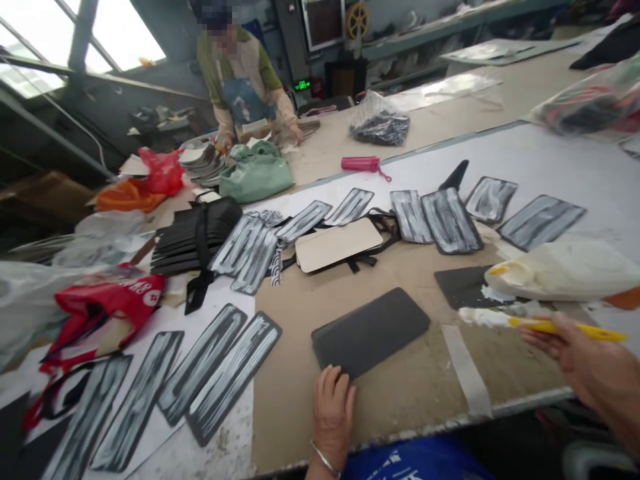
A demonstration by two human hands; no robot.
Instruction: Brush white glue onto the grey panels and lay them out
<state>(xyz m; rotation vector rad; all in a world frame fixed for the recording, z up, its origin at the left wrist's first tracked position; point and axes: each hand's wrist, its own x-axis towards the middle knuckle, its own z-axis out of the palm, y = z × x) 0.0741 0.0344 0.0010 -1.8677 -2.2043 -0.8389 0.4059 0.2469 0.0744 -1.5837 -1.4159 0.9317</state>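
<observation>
A dark grey rounded panel [373, 333] lies on the brown board in front of me; a second edge shows along it, perhaps another panel beneath. My left hand [333, 407] rests at its near left corner, fingertips touching the edge, fingers lying loosely and not wrapped round it. In my right hand [575, 353], fingers closed, is a yellow-handled brush [545, 325], bristles pointing left and coated white. The bristles are just above or on the board, near a white-smeared dark piece [460, 287]. Beside that lies a pale plastic container [560, 270] with white paste at its mouth.
Several white-streaked panels [235, 373] lie at left, others [453, 220] behind. Beige panels [340, 243] with black straps sit mid-table. A black stack [200, 233], red bag [110, 307], green bag [255, 173] and pink case [360, 163] lie around. Another person [245, 80] works at the far side.
</observation>
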